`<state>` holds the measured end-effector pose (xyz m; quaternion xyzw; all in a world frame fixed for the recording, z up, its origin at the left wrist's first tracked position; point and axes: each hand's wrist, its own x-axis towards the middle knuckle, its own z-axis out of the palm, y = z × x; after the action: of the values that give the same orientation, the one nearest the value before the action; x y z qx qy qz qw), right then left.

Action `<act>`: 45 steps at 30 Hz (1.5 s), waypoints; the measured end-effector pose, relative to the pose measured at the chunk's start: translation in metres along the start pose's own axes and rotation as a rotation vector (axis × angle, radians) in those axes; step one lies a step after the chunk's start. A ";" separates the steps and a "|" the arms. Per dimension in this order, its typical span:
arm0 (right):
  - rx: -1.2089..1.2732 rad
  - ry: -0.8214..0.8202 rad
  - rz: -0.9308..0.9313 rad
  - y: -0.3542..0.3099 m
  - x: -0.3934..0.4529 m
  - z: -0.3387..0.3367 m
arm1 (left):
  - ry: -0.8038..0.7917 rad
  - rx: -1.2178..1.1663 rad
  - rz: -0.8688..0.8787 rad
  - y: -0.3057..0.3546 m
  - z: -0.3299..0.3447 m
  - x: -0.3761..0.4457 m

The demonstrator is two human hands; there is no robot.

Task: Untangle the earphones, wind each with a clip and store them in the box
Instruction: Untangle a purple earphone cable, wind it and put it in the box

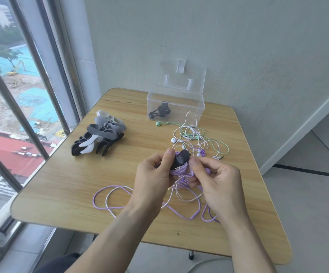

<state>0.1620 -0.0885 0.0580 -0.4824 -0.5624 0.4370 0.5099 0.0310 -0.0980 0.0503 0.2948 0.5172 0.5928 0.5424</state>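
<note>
Purple earphones (181, 171) bunched above table (61, 184) centre, dark clip (181, 159) over coil. Left hand (153, 178) grips bundle and clip; right hand (216, 184) pinches cord, maybe earbud. Open clear box (176, 104) behind holds wound black earphones (160, 111). Spare clips (100, 134) piled left.

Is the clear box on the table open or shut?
Open. The box has its lid standing upright behind it, and black earphones lie inside.
</note>
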 end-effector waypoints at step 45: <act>0.090 0.066 -0.037 0.012 -0.020 0.040 | 0.039 -0.345 0.049 -0.009 0.011 -0.006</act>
<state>0.1232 -0.1064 0.0392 -0.4627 -0.5339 0.4362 0.5574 0.0456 -0.1016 0.0468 0.1984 0.4107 0.6916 0.5601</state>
